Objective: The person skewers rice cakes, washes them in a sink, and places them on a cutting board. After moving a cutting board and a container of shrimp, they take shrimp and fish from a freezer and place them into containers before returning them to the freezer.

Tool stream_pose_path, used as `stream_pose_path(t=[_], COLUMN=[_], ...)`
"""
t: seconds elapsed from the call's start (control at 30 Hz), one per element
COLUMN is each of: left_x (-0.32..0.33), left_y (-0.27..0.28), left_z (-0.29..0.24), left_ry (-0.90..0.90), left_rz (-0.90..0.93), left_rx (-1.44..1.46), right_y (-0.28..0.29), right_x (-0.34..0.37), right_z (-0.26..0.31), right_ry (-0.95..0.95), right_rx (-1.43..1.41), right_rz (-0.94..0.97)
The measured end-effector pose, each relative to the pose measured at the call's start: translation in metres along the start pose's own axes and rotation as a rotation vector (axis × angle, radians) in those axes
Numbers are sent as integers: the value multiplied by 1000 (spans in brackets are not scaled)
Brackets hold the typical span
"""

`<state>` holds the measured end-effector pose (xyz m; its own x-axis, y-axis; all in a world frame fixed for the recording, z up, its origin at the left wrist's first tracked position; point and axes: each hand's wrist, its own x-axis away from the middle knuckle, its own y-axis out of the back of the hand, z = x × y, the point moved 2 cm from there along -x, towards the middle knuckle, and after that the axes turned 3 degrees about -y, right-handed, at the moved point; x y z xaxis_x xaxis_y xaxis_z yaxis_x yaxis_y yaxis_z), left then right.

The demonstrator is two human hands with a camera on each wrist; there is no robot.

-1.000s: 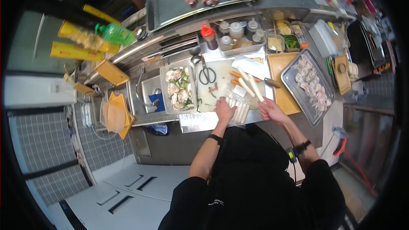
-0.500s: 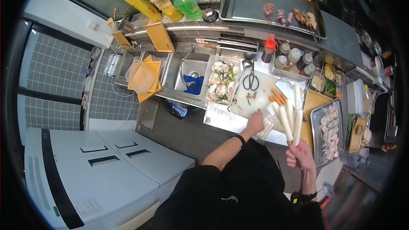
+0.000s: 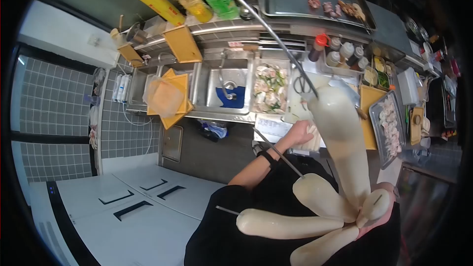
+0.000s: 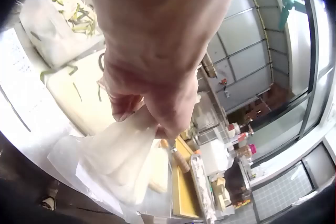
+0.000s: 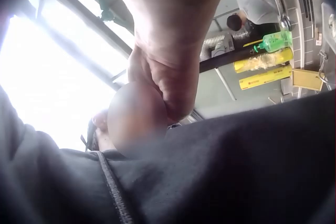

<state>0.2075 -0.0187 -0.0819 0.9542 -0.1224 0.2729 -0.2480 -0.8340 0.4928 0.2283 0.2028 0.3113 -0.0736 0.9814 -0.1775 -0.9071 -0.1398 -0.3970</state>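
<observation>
Gripping skewered pale sausages (image 3: 322,199), right hand (image 5: 173,77) curled round them, left hand (image 4: 155,85) pinching a plastic bag (image 4: 110,153)

In the head view, the room has soft, even light, but the top right is dim. The corners are black, and straight lines bend near the edges. The white sausages (image 3: 340,133) look huge close up, with small shiny spots on top. In the left wrist view, the light is strong, so the white sheet (image 4: 23,71) looks washed out. The left hand (image 4: 149,82) is pale, with shade between its fingers. In the right wrist view, a big white glare fills the left side. The right hand (image 5: 170,77) is fuzzy, a round thing (image 5: 137,116) by it is very blurry, and the black cloth (image 5: 220,166) is dark.
</observation>
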Motion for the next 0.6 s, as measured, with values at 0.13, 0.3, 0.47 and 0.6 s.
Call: stream_pose_path(t=[0.13,0.3,0.47,0.6], left_x=[89,196,324,416], left_y=[104,205,279,333], left_z=[-6,59,151,168], left_ry=[-80,137,214,326], left_rz=[-204,-513,-901,-1455], left_rx=[195,185,549,650], right_y=[-19,-35,-22,0], right_x=[-67,-138,-202,-239], right_z=[-26,-55,-66,-72], right_ry=[94,146,137,139], right_rx=[11,-45,-68,-105], right_rz=[40,91,208,293])
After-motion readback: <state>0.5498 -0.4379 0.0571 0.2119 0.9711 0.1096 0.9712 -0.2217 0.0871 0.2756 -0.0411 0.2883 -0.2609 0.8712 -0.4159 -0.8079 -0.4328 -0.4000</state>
